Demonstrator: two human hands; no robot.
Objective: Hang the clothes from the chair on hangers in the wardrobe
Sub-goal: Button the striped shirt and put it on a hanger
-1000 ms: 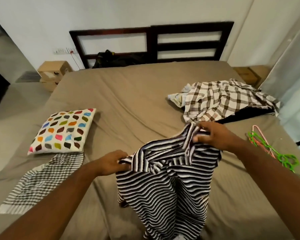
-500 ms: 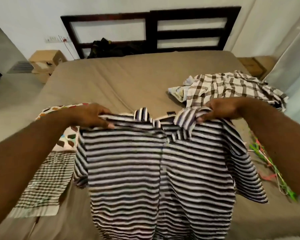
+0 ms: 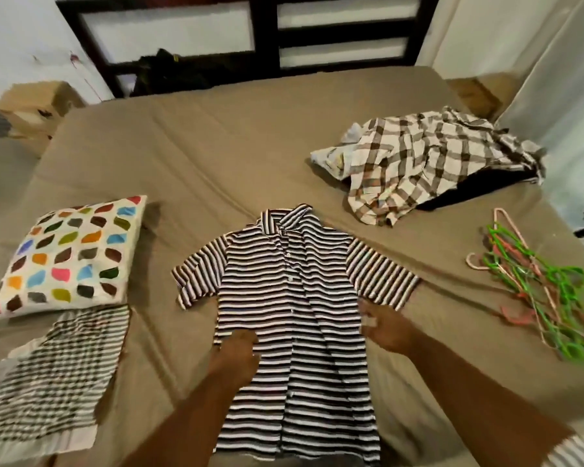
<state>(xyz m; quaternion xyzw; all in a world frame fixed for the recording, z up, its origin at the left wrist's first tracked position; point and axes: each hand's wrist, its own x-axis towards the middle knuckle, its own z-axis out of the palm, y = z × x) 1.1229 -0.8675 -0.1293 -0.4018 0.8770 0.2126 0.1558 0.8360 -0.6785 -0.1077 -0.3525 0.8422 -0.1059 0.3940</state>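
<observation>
While striped shirt [image 3: 294, 298] lies flat on tan bed [image 3: 182, 156], left hand [image 3: 235, 357] fingers clamp its side; right hand [image 3: 386, 328] fingers seemingly apart, blurred.

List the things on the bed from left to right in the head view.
patterned pillow → striped shirt → plastic hangers. Left out for overlap: checked cloth, plaid shirt.

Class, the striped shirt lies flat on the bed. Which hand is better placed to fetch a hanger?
Probably the right hand: it is at the right edge of the striped shirt, the side where the hangers lie. The left hand is at its left edge, farther away.
</observation>
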